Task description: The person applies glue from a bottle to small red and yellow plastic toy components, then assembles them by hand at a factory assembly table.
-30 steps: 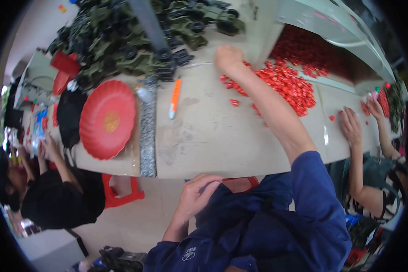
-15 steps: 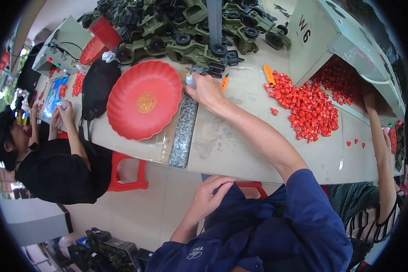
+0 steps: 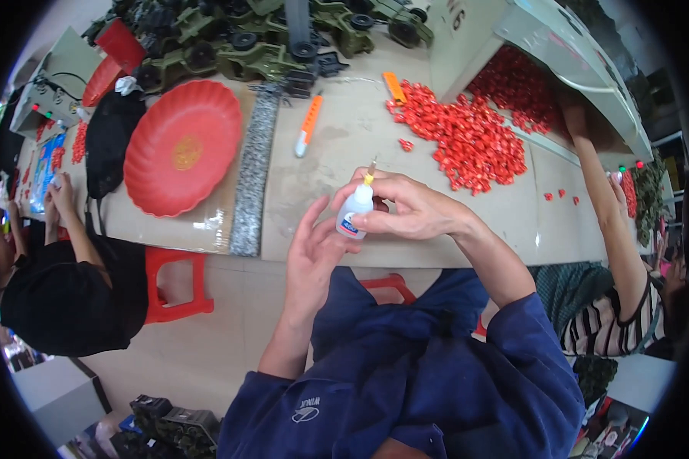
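A small white squeeze bottle (image 3: 354,212) with a yellow collar and a thin needle tip is held upright above the table's near edge. My right hand (image 3: 406,206) grips it between thumb and fingers from the right side. Close against the bottle's left side is my left hand (image 3: 314,249), its fingers spread and loosely curved; whether they touch the bottle is hard to tell. Beyond the hands an orange utility knife (image 3: 308,126) lies on the table. A heap of small red plastic parts (image 3: 475,145) spreads to the right.
A red scalloped dish (image 3: 214,145) sits left of a speckled stone strip (image 3: 254,168). Green toy vehicles (image 3: 245,57) pile up at the back. A pale metal box (image 3: 475,46) stands right, a co-worker's arm (image 3: 601,183) reaching into it. Another person (image 3: 69,283) works at left.
My right hand has brought the squeeze bottle from beside the toy vehicles back toward my body. My left hand has risen from my lap to meet it. The view has shifted right.
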Demonstrator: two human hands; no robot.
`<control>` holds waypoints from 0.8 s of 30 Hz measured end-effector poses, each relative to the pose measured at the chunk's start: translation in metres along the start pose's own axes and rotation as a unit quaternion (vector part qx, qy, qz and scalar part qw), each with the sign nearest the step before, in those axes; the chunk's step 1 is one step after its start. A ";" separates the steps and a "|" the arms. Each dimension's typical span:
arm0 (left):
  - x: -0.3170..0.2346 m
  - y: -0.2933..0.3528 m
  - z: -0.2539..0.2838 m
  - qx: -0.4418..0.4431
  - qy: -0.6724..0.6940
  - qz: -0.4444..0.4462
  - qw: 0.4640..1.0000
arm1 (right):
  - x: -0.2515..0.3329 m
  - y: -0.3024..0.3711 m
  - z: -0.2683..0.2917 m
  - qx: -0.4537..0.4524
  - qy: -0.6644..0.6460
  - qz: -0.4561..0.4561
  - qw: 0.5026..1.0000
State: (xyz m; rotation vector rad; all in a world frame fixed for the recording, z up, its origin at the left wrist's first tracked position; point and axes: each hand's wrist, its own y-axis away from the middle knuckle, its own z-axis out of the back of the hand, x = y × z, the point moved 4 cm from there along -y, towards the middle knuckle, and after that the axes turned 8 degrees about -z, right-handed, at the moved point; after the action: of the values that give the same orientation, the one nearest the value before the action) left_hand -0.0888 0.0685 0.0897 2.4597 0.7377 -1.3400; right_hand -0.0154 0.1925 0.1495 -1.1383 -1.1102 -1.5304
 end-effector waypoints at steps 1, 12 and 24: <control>0.004 -0.001 -0.011 0.029 0.049 0.042 0.998 | 0.001 0.012 0.000 -0.003 0.001 -0.006 1.000; 0.052 0.015 -0.063 0.116 0.083 0.145 0.979 | -0.022 0.100 0.035 -0.218 -0.097 0.007 0.971; 0.062 0.021 -0.072 0.106 0.048 0.127 0.985 | -0.038 0.120 0.029 -0.240 -0.112 0.021 0.964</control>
State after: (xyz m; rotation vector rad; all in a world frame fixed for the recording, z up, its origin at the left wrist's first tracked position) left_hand 0.0019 0.1016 0.0763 2.6886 0.2975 -1.2687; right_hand 0.1129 0.2035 0.1345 -1.6858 -0.8706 -1.7194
